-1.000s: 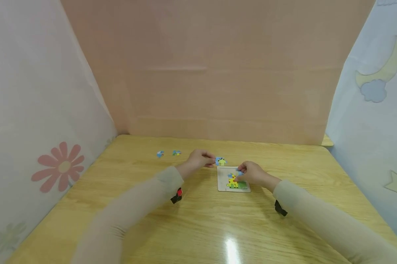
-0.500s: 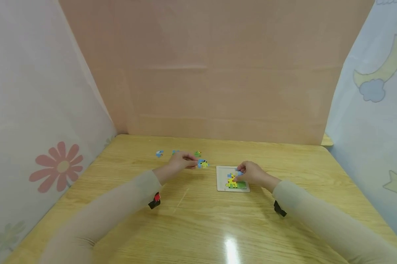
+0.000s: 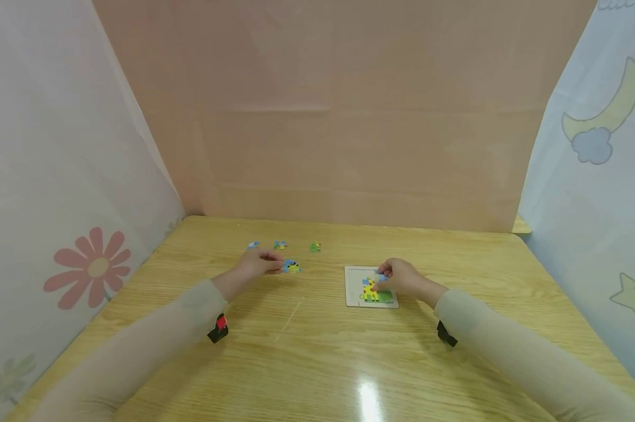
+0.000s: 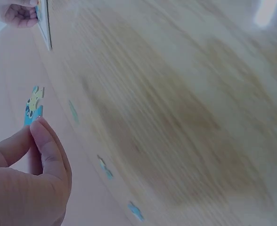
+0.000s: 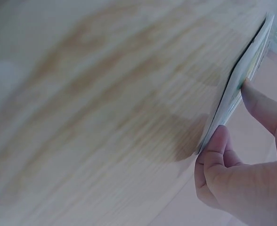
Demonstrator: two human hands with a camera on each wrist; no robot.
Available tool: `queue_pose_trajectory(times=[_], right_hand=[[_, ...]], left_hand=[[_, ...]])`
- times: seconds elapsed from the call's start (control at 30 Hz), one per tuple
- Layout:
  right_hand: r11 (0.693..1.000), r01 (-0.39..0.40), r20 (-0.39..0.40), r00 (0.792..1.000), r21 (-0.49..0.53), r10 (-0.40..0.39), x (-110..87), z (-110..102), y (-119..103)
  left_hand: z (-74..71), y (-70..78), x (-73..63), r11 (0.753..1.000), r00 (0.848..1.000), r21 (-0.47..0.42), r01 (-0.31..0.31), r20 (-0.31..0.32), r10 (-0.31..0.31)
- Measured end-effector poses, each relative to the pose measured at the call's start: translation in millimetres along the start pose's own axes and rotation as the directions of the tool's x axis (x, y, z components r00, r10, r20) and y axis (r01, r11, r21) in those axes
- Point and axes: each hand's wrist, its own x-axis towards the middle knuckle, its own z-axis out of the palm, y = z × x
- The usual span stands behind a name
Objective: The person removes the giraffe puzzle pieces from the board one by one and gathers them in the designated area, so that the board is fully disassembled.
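My left hand (image 3: 250, 266) pinches a blue and yellow jigsaw piece (image 3: 292, 266) between thumb and fingers, held above the table left of the puzzle board. The left wrist view shows the same piece (image 4: 34, 106) with black spots, gripped at its blue end. A pale square puzzle board (image 3: 353, 287) lies on the table, partly filled with a yellow giraffe picture on green and blue. My right hand (image 3: 403, 278) holds it at its right side. In the right wrist view the thumb (image 5: 257, 101) rests on top while curled fingertips touch the edge. That hand covers some of the picture.
Behind the left hand lie three loose jigsaw pieces: a blue one (image 3: 253, 245), a blue and green one (image 3: 280, 245) and a green one (image 3: 315, 247). A tan backdrop (image 3: 328, 117) rises behind the wooden table (image 3: 306, 363), with printed cloths on both sides.
My left hand has moved left with the jigsaw piece, away from the puzzle board, uncovering the green piece behind. The right hand keeps its place on the board.
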Motion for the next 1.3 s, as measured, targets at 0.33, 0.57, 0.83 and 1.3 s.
queue_pose_trajectory(times=[0.33,0.57,0.83,1.3], right_hand=[[1.000,0.016,0.002,1.000,-0.010,-0.016,-0.8,-0.4,-1.5],[1.000,0.014,0.009,1.000,-0.011,-0.014,-0.5,0.0,-0.1],[1.000,0.019,0.014,1.000,0.001,-0.019,-1.4,-3.2,0.8],[1.000,0.020,0.012,1.000,0.000,-0.020,1.2,-2.8,1.5]], left_hand=[[-33.0,-15.6,4.6,0.997,0.995,0.026,0.067,-0.081,-0.065],[-53.4,-25.0,6.7,0.989,0.989,0.099,0.106,-0.112,-0.095],[-73.9,-28.7,13.3,0.977,0.982,0.144,0.158,-0.125,-0.140],[-82.7,-31.8,25.8,0.944,0.969,0.252,0.213,-0.177,-0.172]])
